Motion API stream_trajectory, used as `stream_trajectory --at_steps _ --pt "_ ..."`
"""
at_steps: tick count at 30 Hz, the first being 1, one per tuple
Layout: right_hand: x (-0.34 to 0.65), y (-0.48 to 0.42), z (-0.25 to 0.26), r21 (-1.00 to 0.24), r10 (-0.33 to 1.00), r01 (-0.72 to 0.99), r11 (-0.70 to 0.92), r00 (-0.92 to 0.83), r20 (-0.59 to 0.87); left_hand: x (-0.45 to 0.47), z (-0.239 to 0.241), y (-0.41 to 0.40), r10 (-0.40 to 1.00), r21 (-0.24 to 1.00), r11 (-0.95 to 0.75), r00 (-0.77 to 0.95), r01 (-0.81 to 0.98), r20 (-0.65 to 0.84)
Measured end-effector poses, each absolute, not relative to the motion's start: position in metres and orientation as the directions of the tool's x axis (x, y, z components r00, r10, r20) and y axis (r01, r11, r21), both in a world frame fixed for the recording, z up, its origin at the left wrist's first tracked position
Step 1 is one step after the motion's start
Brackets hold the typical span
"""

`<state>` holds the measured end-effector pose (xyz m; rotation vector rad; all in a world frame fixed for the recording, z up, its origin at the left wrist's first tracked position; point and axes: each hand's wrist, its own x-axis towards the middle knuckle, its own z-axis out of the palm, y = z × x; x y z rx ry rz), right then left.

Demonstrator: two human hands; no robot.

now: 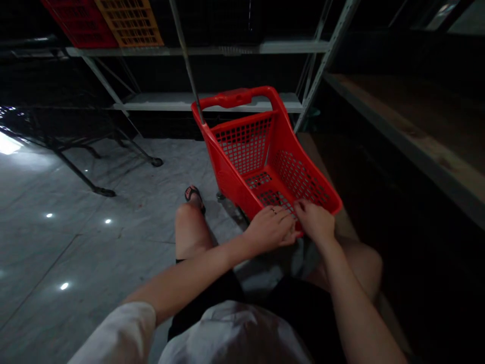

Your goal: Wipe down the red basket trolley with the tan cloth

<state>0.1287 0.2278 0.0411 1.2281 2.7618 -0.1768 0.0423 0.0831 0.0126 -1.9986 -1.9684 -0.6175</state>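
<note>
A red plastic shopping cart (pixel 227 167) with latticed walls stands between my knees, its handle on the far side and its basket bare inside. My left hand (pixel 273 226) lies across the near rim with the fingers bent over it; a ring shows on one finger. Close beside it, my right hand (pixel 315 221) is closed at the same rim near the right corner, its fingertips turned inward and partly hidden. A thin grey pole (pixel 185 53) rises from the cart's far left corner.
Behind the cart stands a white metal shelf rack (pixel 280 47) carrying a red crate (pixel 81 25) and a yellow crate (pixel 131 23). A dark wheeled frame (pixel 76 169) is at left on the grey floor. A wooden-edged ledge (pixel 413 131) runs along the right.
</note>
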Motion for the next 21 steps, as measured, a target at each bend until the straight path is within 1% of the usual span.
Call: stream_trajectory --at_steps 2,3,5,6,8,10,12,14,16,17,18,20,21 --pt "0.126 0.241 0.04 -0.066 0.717 0.731 0.68 -0.681 -0.151 0.012 0.019 0.092 0.892 0.017 -0.003 -0.005 1.0 0.452" --pt "0.125 0.248 0.04 -0.063 0.713 0.726 0.685 -0.686 -0.145 -0.008 0.022 0.096 0.897 -0.019 0.045 -0.032 0.999 0.441" --pt "0.122 0.262 0.04 -0.05 0.706 0.716 0.696 -0.696 -0.131 -0.054 0.032 0.101 0.896 -0.054 0.184 -0.145 0.981 0.419" --pt "0.121 0.27 0.04 -0.047 0.703 0.713 0.7 -0.699 -0.129 -0.08 0.039 0.101 0.888 -0.057 0.256 -0.211 0.965 0.408" --pt "0.116 0.287 0.038 -0.053 0.696 0.706 0.706 -0.705 -0.137 -0.132 0.055 0.096 0.838 -0.013 0.403 -0.364 0.915 0.406" --pt "0.11 0.304 0.036 -0.074 0.686 0.699 0.712 -0.714 -0.142 -0.174 0.068 0.091 0.783 0.009 0.483 -0.437 0.875 0.442" --pt "0.102 0.32 0.032 -0.091 0.674 0.686 0.722 -0.726 -0.133 -0.194 0.074 0.092 0.735 0.028 0.533 -0.479 0.846 0.48" --pt "0.093 0.336 0.028 -0.088 0.661 0.672 0.735 -0.74 -0.128 -0.185 0.067 0.103 0.671 0.071 0.589 -0.536 0.805 0.512" --pt "0.086 0.35 0.024 -0.086 0.65 0.66 0.746 -0.75 -0.123 -0.149 0.05 0.124 0.592 0.148 0.637 -0.603 0.756 0.535" --pt "0.082 0.356 0.022 -0.089 0.646 0.656 0.75 -0.754 -0.118 -0.123 0.039 0.137 0.579 0.172 0.634 -0.611 0.754 0.54" --pt "0.079 0.362 0.021 -0.094 0.643 0.652 0.752 -0.758 -0.109 -0.094 0.027 0.152 0.575 0.233 0.602 -0.617 0.764 0.537" --pt "0.074 0.373 0.019 -0.108 0.634 0.639 0.762 -0.769 -0.083 -0.034 0.007 0.18 0.66 0.289 0.456 -0.538 0.842 0.524" --pt "0.072 0.378 0.018 -0.113 0.628 0.632 0.767 -0.775 -0.072 -0.007 0.0 0.192 0.68 0.312 0.405 -0.511 0.86 0.526"
